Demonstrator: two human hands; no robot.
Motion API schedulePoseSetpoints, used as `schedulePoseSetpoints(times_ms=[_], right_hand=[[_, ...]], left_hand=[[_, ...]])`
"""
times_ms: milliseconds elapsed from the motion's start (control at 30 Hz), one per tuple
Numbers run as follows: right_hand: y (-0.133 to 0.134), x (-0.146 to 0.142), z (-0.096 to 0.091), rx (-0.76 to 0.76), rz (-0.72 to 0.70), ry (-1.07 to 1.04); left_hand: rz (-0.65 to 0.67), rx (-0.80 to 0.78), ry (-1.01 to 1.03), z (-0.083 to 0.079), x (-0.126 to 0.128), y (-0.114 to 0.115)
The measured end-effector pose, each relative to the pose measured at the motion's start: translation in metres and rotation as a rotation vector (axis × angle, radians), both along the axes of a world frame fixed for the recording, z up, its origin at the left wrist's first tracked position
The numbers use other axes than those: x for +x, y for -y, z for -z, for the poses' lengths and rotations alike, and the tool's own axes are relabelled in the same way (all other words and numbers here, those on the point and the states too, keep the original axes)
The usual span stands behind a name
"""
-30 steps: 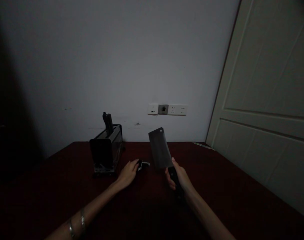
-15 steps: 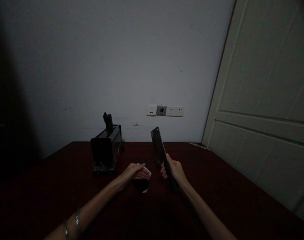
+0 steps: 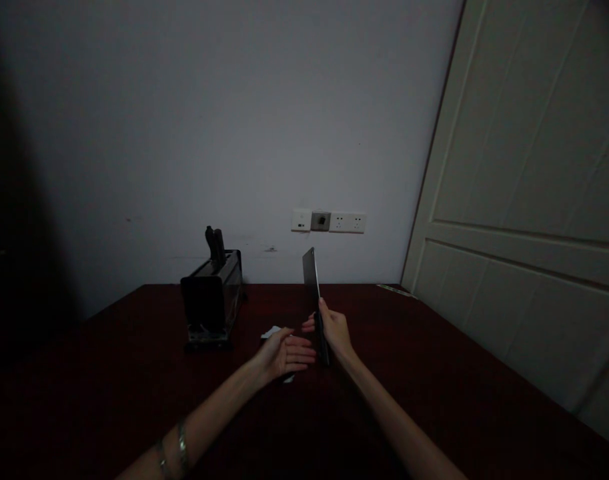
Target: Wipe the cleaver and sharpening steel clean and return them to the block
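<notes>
My right hand (image 3: 333,330) is closed round the black handle of a cleaver (image 3: 312,279), whose blade stands upright and edge-on to me. My left hand (image 3: 285,352) lies just left of the handle with its fingers stretched toward it. Under that hand sits a dark object with white parts (image 3: 274,331) on the table; whether the hand grips it is hidden. A black knife block (image 3: 211,300) with dark handles sticking out of its top stands to the left, near the wall.
The dark red table (image 3: 434,373) runs back to a pale wall with a row of sockets (image 3: 329,221). A white panelled door (image 3: 529,200) fills the right side. The far left lies in deep shadow.
The cleaver has turned from flat-on to edge-on and shifted left toward the middle. My left hand has come from near the knife block to beside the handle, bringing the dark and white object along.
</notes>
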State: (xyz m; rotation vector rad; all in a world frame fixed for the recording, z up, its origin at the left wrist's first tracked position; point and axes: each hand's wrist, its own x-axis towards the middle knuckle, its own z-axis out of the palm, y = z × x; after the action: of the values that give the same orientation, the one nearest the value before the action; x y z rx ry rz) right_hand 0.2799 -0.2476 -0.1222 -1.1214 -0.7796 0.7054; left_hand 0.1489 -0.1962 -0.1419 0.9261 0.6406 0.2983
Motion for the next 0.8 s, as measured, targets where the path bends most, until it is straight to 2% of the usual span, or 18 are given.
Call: schedulePoseSetpoints(times_ms=[133, 233, 500, 667, 800], right_hand=[[-0.005, -0.005, 0.003, 0.002, 0.032, 0.012], [-0.007, -0.008, 0.003, 0.012, 0.051, 0.014], [-0.009, -0.01, 0.006, 0.032, 0.112, 0.047], [-0.013, -0.01, 0.014, 0.034, 0.175, 0.134], [-0.015, -0.011, 0.021, 0.038, 0.25, 0.282]], left_hand=[[-0.169, -0.01, -0.002, 0.002, 0.016, 0.006], [-0.237, -0.002, 0.008, 0.004, 0.026, 0.011], [-0.353, 0.061, 0.086, -0.004, 0.037, 0.026], [-0.367, 0.117, 0.085, -0.002, 0.049, 0.021], [-0.386, 0.122, 0.137, 0.001, 0.058, 0.018]])
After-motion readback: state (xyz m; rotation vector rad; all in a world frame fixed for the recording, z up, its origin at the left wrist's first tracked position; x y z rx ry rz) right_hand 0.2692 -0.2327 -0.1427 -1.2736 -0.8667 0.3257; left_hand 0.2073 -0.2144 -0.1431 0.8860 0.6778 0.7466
